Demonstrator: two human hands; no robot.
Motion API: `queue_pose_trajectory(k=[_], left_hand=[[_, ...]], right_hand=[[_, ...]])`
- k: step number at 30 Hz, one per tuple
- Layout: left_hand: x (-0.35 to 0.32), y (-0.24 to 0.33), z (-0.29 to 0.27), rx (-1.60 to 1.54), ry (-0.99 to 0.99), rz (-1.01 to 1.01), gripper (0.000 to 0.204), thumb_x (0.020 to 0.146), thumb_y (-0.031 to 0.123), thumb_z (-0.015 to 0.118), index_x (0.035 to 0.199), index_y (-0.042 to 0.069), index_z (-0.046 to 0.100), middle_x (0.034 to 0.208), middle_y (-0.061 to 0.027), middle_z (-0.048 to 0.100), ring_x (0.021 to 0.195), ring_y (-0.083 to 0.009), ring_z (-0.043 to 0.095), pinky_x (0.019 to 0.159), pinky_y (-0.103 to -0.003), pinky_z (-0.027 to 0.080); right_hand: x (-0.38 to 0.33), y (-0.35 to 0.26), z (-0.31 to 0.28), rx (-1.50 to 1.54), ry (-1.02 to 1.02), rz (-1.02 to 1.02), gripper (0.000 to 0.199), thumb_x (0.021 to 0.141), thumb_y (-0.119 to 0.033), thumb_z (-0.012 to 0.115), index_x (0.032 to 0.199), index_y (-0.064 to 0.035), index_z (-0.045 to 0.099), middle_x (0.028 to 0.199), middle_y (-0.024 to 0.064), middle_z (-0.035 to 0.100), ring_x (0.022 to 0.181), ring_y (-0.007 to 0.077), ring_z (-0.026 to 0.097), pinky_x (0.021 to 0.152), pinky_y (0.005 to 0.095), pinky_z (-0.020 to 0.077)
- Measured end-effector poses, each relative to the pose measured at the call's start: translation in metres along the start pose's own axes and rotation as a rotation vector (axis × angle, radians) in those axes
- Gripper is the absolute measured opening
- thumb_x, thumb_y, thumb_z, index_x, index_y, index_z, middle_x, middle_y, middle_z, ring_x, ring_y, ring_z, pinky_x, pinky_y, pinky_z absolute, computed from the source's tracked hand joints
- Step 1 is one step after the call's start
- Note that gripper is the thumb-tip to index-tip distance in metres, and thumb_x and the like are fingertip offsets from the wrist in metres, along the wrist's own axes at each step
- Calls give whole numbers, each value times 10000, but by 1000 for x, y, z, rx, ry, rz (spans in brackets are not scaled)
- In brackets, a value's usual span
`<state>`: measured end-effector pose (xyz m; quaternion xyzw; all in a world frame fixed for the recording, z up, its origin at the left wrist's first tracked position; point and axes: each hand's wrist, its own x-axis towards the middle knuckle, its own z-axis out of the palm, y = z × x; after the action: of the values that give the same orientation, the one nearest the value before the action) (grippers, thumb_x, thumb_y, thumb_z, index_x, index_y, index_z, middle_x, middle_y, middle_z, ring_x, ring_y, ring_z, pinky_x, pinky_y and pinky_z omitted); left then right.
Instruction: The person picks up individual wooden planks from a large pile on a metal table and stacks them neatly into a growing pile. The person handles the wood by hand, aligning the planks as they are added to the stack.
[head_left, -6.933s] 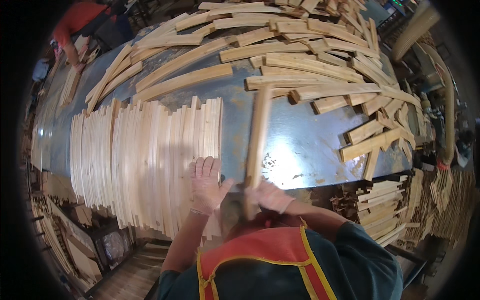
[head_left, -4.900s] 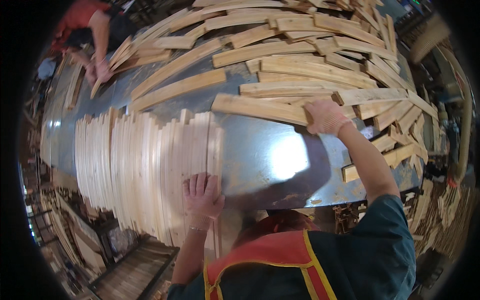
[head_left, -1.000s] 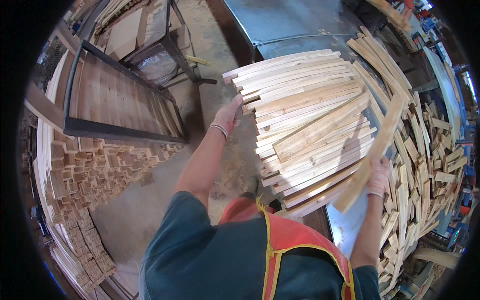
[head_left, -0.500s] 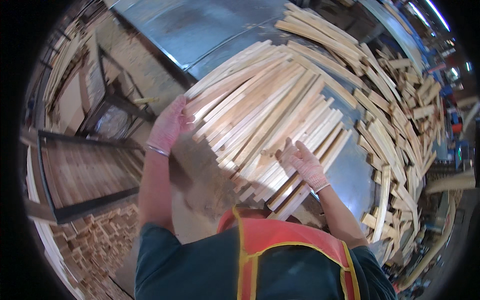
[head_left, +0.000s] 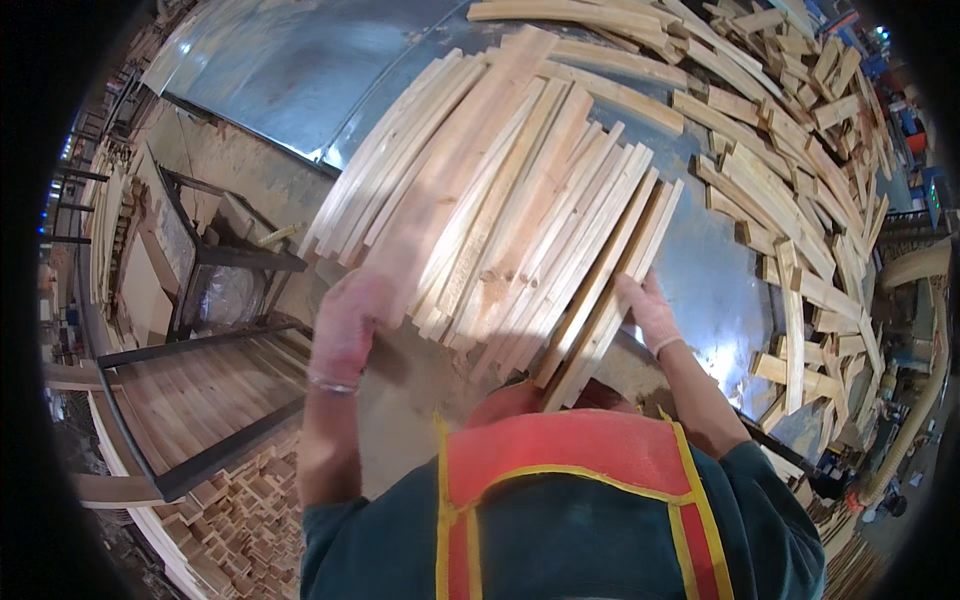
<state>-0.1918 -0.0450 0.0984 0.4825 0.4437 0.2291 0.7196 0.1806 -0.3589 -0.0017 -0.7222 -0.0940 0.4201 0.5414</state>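
Note:
A row of pale wooden strips [head_left: 560, 230] lies side by side on a metal table, their near ends jutting over its front edge. My left hand [head_left: 350, 325], in a pinkish glove, is closed round the near end of a wider wooden board [head_left: 440, 180]. That board lies slanted over the strips and is smeared by motion. At the right side of the row, my gloved right hand [head_left: 650, 312] has its fingers against the outermost wooden strip [head_left: 625, 310]. Those fingers look closed on its edge, partly hidden by the wood.
The bluish metal table [head_left: 290, 70] stretches away behind the row. Many loose wood pieces [head_left: 780, 190] are heaped along its right side. At the left stand a dark-framed rack [head_left: 215, 400] with a wooden panel and a stack of wood blocks [head_left: 240, 510]. A pale hose [head_left: 915, 400] curves at far right.
The left hand has taken hold of the wider board and shifted it across the strips. My right hand has moved from atop the strips to their right edge. The view has shifted.

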Motion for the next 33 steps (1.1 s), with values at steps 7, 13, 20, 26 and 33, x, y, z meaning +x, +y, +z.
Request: queue_pose_trajectory(k=[7,13,20,26,33], left_hand=[[-72,-142,30,47,677,-4,637,1044,236,711,1604,-15,537,1462,-119,654,1267,-227,633,1135,-401,494],[-108,-225,123,-573,447,-428,450,1053,334,713,1443,118,656,1264,-109,688,1145,-306,661,1007,-549,560],[-86,-98,180,1054,-564,-430,623,1002,414,758,1523,100,624,1377,-211,716,1188,-416,711,1011,-500,590],[45,-93,288,1287,102,141,762,966,510,741,1559,58,584,1429,-239,714,1307,-429,684,1118,-502,536],[78,-101,317,968,-171,-125,992,925,615,769,1643,4,461,1603,-281,564,1444,-450,589,1197,-500,484]], right_hand=[[16,-5,33,-68,-112,85,1083,925,-429,924,1683,28,300,1469,183,658,1291,278,649,1089,371,543],[24,15,5,108,-170,-39,1102,935,-431,911,1710,50,292,1519,226,637,1339,284,632,1144,373,503],[41,13,-51,-94,39,-67,1136,896,-572,878,1674,88,380,1580,337,574,1495,424,551,1234,434,455],[63,-13,-78,-505,-33,-94,1064,981,-565,812,1667,110,357,1449,303,693,1348,355,682,1137,401,528],[73,-6,-76,-454,-68,-65,1059,929,-653,802,1608,72,437,1423,325,690,1336,428,676,1152,449,516]])
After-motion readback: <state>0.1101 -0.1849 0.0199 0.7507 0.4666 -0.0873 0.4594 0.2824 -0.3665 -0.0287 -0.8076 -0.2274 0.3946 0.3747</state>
